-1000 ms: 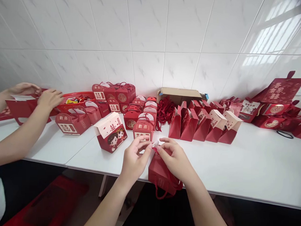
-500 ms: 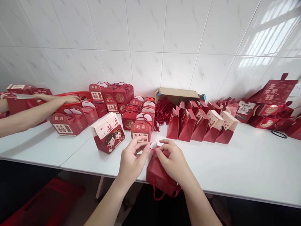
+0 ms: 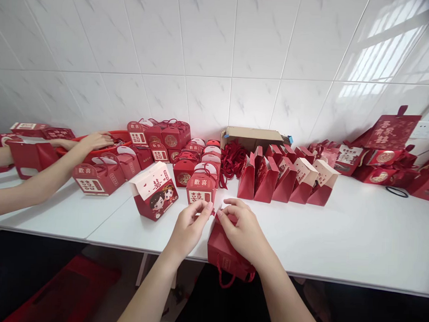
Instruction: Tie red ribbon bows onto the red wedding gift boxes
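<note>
A small red paper gift bag (image 3: 221, 248) with red cord handles lies at the front edge of the white table (image 3: 356, 236), its bottom hanging over the edge. My left hand (image 3: 190, 228) pinches the bag's top flap on the left. My right hand (image 3: 243, 230) pinches the same top edge from the right and rests on the bag. Fingertips of both hands meet at the bag's mouth. What is between the fingertips, besides the bag's edge, is hidden.
A cartoon-couple box (image 3: 155, 191) and a red handled box (image 3: 201, 188) stand just behind my hands. Several open red bags (image 3: 287, 177), a cardboard box (image 3: 254, 136) with red cords, and more red boxes line the wall. Another person's arm (image 3: 45, 178) reaches to a red basket (image 3: 106, 138) at left.
A small white piece seen between my fingertips earlier is no longer visible; my hands have closed in on the bag's top. The other person's hand has moved right to the red basket.
</note>
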Demonstrator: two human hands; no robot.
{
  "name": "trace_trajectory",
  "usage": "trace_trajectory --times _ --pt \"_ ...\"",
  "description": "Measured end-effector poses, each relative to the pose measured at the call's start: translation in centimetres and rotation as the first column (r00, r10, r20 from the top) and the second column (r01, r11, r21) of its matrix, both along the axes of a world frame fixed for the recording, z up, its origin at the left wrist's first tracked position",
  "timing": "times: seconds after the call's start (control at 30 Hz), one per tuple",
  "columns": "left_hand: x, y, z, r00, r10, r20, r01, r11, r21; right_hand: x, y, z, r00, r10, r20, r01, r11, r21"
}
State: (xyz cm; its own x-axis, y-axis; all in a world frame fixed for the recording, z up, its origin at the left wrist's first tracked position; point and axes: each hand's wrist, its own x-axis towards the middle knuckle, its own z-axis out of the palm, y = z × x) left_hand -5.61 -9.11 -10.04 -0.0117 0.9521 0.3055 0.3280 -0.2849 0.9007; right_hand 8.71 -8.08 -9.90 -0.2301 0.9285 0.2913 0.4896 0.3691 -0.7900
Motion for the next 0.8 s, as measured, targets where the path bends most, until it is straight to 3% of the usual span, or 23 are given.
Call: trace_trajectory --times 0.1,0.17,0.27,0.3,0.37,0.4,0.43,0.47,0.53,0.57,0.63,0.7,0.8 --pt "-0.2 0.5 0.1 0.993 -0.116 -0.020 0.115 0.993 -0.017 0.0 0.1 0.2 1.000 0.012 -0.015 -0.012 1.000 -0.003" --pt "-0.8 0.8 -0.1 0.992 -0.122 -0.038 0.121 0.993 -0.009 0.6 0.1 0.4 0.997 0.007 -0.073 -0.007 1.000 0.003" --pt "-3.5 0.8 -1.1 0.950 0.044 -0.309 -0.061 0.997 -0.044 2.7 -0.2 0.5 0.972 -0.082 -0.218 0.098 0.993 0.063" --pt "-4.8 0.6 -1.5 0.871 0.129 -0.474 -0.180 0.982 -0.064 3.7 -0.5 0.3 0.958 -0.126 -0.257 0.153 0.984 0.089" --pt "-7.3 0.3 -2.2 0.608 0.236 -0.758 -0.445 0.892 -0.079 5.7 -1.2 -0.3 0.936 -0.195 -0.292 0.235 0.966 0.110" --pt "-8.3 0.1 -2.4 0.533 0.241 -0.811 -0.496 0.866 -0.068 6.6 -1.7 -0.8 0.934 -0.207 -0.289 0.243 0.965 0.094" --pt "-9.0 0.0 -2.5 0.515 0.273 -0.813 -0.507 0.861 -0.032 7.3 -2.2 -1.4 0.938 -0.204 -0.280 0.230 0.971 0.064" --pt "-9.2 -0.1 -2.5 0.544 0.324 -0.774 -0.491 0.871 0.019 7.8 -2.6 -2.0 0.945 -0.186 -0.268 0.200 0.980 0.025" --pt "-8.3 0.0 -2.3 0.713 0.367 -0.598 -0.390 0.916 0.096 8.1 -3.3 -3.0 0.961 -0.126 -0.246 0.120 0.992 -0.039" --pt "-7.3 0.2 -2.2 0.807 0.325 -0.493 -0.318 0.943 0.102 7.9 -3.5 -3.4 0.966 -0.100 -0.238 0.089 0.995 -0.054" --pt "-4.8 0.4 -2.1 0.942 0.111 -0.316 -0.110 0.994 0.021 7.4 -3.6 -4.0 0.970 -0.064 -0.235 0.051 0.997 -0.059" --pt "-2.3 0.4 -2.2 0.977 -0.096 -0.190 0.080 0.993 -0.089 6.9 -3.2 -4.3 0.965 -0.044 -0.260 0.029 0.998 -0.061" --pt "-0.1 0.2 -3.1 0.983 -0.178 -0.036 0.169 0.968 -0.184 6.8 -2.0 -4.5 0.948 -0.024 -0.318 -0.004 0.996 -0.087"
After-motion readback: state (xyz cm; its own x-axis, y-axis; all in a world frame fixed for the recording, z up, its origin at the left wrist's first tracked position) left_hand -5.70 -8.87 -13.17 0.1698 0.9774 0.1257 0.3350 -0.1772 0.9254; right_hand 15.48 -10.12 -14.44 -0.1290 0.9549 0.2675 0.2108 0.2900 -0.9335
